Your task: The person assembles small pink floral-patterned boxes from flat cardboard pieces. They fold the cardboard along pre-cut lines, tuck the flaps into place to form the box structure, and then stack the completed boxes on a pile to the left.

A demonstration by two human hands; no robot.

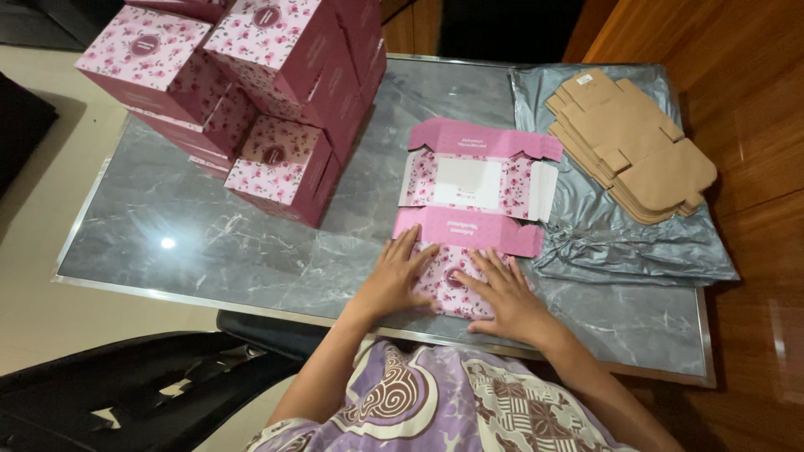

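Both hands lie flat with fingers spread, gripping nothing: the left hand [395, 279] and the right hand [502, 297] press on the near end of a flat pink floral box blank [469, 213], at the near edge of the grey marble bench [201, 243]. Folded pink floral boxes [268, 92] stack at the far left, well apart. A pile of flat brown card blanks [632, 146] rests on a grey plastic bag [620, 243] just right. The blank's long axis runs away from the person; its window panel is white.
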